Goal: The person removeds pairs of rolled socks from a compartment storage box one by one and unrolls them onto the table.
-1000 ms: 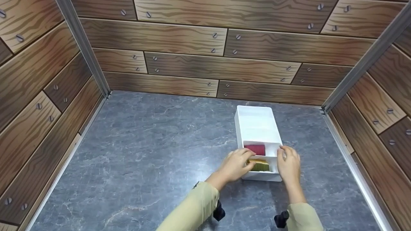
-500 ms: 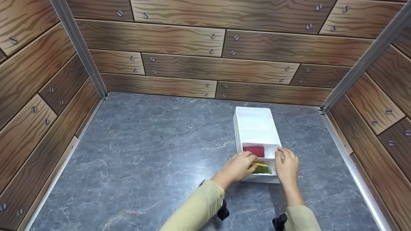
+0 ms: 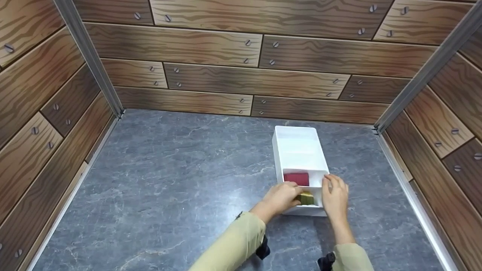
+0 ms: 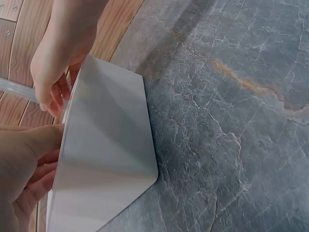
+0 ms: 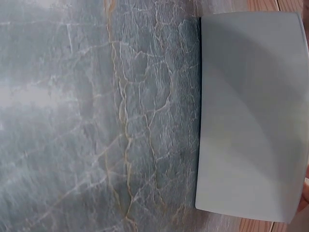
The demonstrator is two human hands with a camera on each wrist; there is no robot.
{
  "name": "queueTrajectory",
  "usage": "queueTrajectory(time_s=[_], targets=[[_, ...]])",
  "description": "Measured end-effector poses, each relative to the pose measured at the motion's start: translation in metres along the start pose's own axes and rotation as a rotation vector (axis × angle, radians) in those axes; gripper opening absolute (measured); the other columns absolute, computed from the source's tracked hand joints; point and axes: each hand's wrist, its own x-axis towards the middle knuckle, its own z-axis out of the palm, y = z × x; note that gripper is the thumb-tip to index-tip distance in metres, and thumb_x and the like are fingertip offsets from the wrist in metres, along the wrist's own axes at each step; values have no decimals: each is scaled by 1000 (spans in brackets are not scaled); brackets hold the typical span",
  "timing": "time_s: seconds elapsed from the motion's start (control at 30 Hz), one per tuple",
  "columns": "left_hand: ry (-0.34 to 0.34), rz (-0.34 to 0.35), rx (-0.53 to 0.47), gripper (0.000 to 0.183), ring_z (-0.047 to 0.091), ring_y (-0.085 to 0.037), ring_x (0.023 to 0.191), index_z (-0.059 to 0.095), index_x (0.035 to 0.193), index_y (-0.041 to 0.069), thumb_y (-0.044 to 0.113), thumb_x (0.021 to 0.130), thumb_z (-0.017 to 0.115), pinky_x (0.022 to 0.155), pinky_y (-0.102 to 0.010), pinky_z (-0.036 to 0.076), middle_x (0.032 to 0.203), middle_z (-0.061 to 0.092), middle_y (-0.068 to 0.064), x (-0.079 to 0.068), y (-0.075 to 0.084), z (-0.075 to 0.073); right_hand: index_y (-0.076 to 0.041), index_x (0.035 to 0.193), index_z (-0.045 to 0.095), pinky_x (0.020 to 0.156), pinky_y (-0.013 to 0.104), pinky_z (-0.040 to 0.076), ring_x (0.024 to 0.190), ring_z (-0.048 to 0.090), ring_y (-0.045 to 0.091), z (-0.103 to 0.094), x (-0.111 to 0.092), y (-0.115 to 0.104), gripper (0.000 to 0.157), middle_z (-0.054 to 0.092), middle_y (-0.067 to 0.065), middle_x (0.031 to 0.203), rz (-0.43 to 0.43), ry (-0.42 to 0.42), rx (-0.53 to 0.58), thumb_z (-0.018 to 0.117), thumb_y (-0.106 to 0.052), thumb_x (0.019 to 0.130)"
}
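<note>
A white box (image 3: 297,130) with compartments stands on the grey marbled surface, right of the middle. A dark red block (image 3: 296,178) lies in its middle compartment, and a yellow-green block (image 3: 308,198) in the near one. My left hand (image 3: 282,195) reaches over the near left rim, its fingers curled down onto the yellow-green block and hiding its left part. My right hand (image 3: 335,194) grips the box's near right wall, thumb over the rim. In the left wrist view, both hands (image 4: 24,159) (image 4: 63,53) meet at the rim of the box wall (image 4: 106,145). The right wrist view shows only the box's outer side (image 5: 251,111).
Wood-patterned walls (image 3: 211,45) with screw heads close in the surface at the back, left and right, with metal posts (image 3: 90,60) in the corners. Open grey surface (image 3: 169,180) lies left of the box. The box's far compartment holds nothing I can see.
My left hand has slid further into the near compartment and covers more of the yellow-green block. The right hand has stayed on the box's right wall.
</note>
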Motion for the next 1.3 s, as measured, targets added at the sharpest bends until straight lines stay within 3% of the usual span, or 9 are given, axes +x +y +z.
queueTrajectory(time_s=[0.23,0.47,0.63,0.9,1.1,1.3], targets=[[-70,-36,47,14,65,-10,81,68,89,19,31,84,72,71,-22,51,89,69,7,5,7,-3,10,112,63,100,52,30,114,44,43,-1,0,0,30,55,27,122,-21,-20,-3,54,-12,95],[-104,-79,128,11,64,-9,78,69,82,21,32,84,71,65,-22,52,85,69,9,8,11,0,9,118,61,102,52,30,118,44,43,-2,5,-3,34,54,26,126,-135,-120,-76,58,-13,93],[-95,-101,162,5,64,-9,73,69,79,22,26,81,72,61,-23,52,80,69,9,9,14,1,10,118,61,101,53,32,117,45,45,-2,4,-2,33,56,26,124,-169,-131,-99,58,-11,92],[-67,-115,228,11,62,-8,71,72,78,25,16,82,67,59,-21,51,79,68,10,11,19,1,14,119,58,101,52,36,117,49,44,-6,-9,4,38,56,26,127,-345,-91,-221,60,-12,90],[-44,-130,229,15,63,-8,73,73,80,25,14,84,64,60,-22,52,81,67,9,11,20,1,12,128,53,104,54,31,127,42,42,-16,-19,10,46,50,24,135,-334,-161,-288,55,-20,95],[-67,-136,241,16,62,-9,74,74,81,25,14,84,63,61,-22,52,81,67,9,11,22,2,10,137,42,108,55,24,134,31,43,-27,-24,19,53,38,25,144,-289,-312,-278,50,-26,99]])
